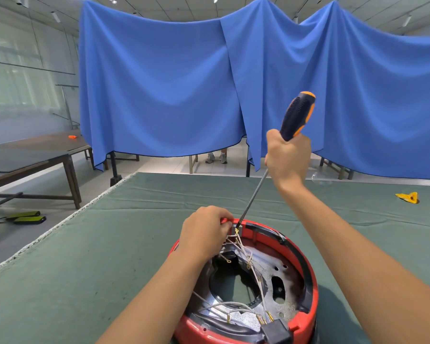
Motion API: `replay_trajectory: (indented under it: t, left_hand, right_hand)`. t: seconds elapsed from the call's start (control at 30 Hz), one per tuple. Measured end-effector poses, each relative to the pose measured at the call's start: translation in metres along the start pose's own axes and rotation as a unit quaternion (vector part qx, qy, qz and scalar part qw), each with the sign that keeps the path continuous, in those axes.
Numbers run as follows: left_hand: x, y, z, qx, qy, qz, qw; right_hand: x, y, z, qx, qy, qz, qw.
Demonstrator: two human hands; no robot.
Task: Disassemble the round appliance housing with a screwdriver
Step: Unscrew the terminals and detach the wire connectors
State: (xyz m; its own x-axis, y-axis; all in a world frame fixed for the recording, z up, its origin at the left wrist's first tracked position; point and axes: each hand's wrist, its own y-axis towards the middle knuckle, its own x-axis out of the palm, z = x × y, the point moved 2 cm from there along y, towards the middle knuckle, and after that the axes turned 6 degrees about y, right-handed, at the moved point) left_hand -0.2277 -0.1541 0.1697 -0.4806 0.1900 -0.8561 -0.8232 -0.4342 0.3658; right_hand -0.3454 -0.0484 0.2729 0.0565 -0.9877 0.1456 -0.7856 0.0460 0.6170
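A round red appliance housing (308,276) lies open side up on the green table cover at the near edge, showing a metal plate, white wires with brass terminals and a black connector block (276,330). My left hand (204,232) grips the housing's far rim, fingers curled over it beside a small metal bracket (236,229). My right hand (287,155) holds a long screwdriver (298,115) by its black and orange handle, raised above the table. The shaft slants down and left, and its tip meets the bracket at the rim.
The green cloth-covered table (134,244) stretches ahead and to both sides. A yellow object (407,196) lies far right on it. A blue curtain (184,83) hangs behind, with a person's shoes (216,158) under it. A wooden table (35,155) stands at left.
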Motion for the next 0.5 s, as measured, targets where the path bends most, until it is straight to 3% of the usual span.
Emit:
replay_trajectory:
  t: [0.17,0.27,0.5]
  left_hand:
    - [-0.001,0.000,0.000,0.003,-0.006,0.003,1.000]
    - [-0.001,0.000,0.000,0.005,-0.009,0.006,1.000]
    - [-0.003,0.000,0.000,0.005,-0.015,-0.006,1.000]
  right_hand:
    - [0.010,0.010,0.000,0.019,-0.063,0.000,0.998]
    - [0.005,0.008,0.000,0.039,-0.041,0.004,0.998]
    - [-0.004,-0.026,-0.016,-0.079,0.025,-0.018,0.996]
